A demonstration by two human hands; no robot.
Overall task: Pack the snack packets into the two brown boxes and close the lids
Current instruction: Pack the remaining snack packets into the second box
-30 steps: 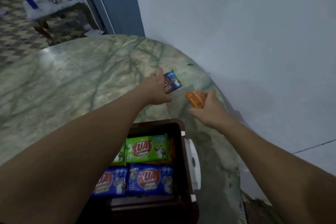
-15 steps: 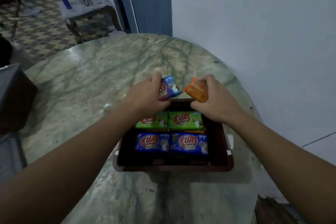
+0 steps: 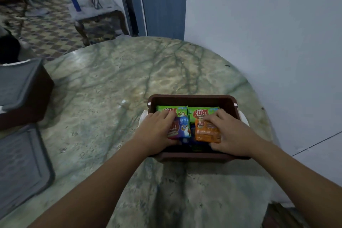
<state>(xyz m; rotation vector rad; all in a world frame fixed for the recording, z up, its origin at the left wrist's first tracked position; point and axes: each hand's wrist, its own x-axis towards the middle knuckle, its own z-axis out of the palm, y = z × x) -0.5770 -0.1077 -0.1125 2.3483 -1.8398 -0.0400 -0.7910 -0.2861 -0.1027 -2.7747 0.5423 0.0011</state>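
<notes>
In the head view, the left hand is gripping a blue packet, fingers over its far edge and thumb under its near edge, and is holding it inside the near half of the brown box. The right hand is gripping an orange packet in the same manner, just beside the blue one, with a narrow gap between them. Two green packets are lying flat along the far wall of the box, partly under the fingertips. Darker packets are showing beneath the two held ones, too shadowed to count. The box is sitting on the marble counter near the wall, its white side clips standing out at either side. At the left edge a second box with a grey lid is sitting on the counter, and another grey lid is lying nearer the camera; whether that box is latched I cannot tell. Judging from here, the risk is in the release: both packets are riding on a lower layer, so letting go of them tilted could leave one propped above the rim, and a lid would then be jamming or failing to clip. Pressing down hard to flatten them could also be crushing the snacks inside.
</notes>
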